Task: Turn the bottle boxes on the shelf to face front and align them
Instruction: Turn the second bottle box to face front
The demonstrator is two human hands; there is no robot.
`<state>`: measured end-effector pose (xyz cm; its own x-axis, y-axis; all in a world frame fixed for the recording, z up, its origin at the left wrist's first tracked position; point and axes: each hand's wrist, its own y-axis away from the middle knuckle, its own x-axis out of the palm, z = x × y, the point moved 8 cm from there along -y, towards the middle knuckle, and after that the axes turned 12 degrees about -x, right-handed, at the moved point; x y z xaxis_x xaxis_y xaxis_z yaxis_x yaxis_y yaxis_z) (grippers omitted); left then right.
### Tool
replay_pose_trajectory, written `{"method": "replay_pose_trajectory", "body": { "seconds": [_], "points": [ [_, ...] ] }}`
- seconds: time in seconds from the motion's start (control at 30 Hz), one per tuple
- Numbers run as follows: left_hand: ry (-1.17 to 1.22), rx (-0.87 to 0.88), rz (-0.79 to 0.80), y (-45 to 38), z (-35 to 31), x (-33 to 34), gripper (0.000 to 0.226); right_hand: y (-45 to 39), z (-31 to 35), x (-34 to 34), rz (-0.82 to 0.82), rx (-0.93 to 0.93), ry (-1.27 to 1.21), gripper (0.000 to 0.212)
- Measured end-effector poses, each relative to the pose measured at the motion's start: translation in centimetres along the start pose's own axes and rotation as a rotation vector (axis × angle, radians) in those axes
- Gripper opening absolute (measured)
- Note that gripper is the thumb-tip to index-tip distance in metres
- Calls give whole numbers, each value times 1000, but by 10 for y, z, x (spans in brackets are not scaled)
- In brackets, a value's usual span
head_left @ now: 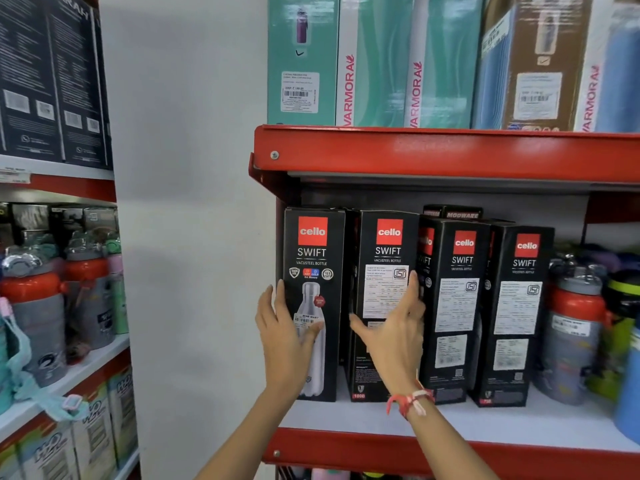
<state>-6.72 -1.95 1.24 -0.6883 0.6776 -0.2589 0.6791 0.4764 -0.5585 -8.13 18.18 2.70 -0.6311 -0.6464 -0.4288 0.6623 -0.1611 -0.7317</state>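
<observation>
Four black "cello Swift" bottle boxes stand in a row on the white shelf [519, 420]. The leftmost box [313, 251] shows its front with the bottle picture. The second box [388, 251], third box [460, 306] and fourth box [519, 306] show white printed label sides, and the third and fourth stand slightly angled. My left hand [284, 334] grips the leftmost box, fingers round its left edge and thumb on the front. My right hand [394, 337] spans the second box, thumb on its face, fingers at its right edge.
A black Modware box [462, 214] stands behind the row. Loose red-and-grey bottles [575, 323] crowd the shelf's right end. The red upper shelf [450, 150] hangs close above, carrying tall Varmora boxes [374, 64]. A second rack with bottles [38, 306] stands at the left.
</observation>
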Motion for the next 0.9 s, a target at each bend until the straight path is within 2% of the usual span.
{"method": "replay_pose_trajectory", "body": {
  "seconds": [0.1, 0.17, 0.23, 0.37, 0.43, 0.5, 0.6, 0.7, 0.8, 0.9],
  "points": [
    [-12, 173, -82, 15, -22, -10, 73, 5, -5, -19, -26, -20, -197, 126],
    [67, 204, -10, 21, -32, -9, 64, 12, -7, -35, -1, -40, -292, 126],
    [155, 186, 136, 25, -40, -1, 61, 17, -6, -52, 20, -76, -366, 126],
    [283, 21, 537, 36, -50, 31, 86, 11, -2, -80, 72, -175, -473, 123],
    [308, -5, 725, 44, -56, 43, 83, 3, -5, -86, 147, -199, -545, 121],
    [280, 5, 803, 50, -60, 46, 78, -2, -11, -83, 275, -217, -630, 118],
    [302, 2, 770, 57, -63, 46, 79, -4, -17, -72, 465, -198, -701, 112],
    [261, 6, 642, 57, -66, 45, 87, -12, -14, -61, 565, -191, -727, 108],
    [158, 46, 529, 48, -72, 50, 100, -28, -14, -49, 550, -203, -633, 107],
    [123, 2, 467, 42, -69, 62, 102, -39, -16, -37, 475, -213, -515, 104]
  ]
}}
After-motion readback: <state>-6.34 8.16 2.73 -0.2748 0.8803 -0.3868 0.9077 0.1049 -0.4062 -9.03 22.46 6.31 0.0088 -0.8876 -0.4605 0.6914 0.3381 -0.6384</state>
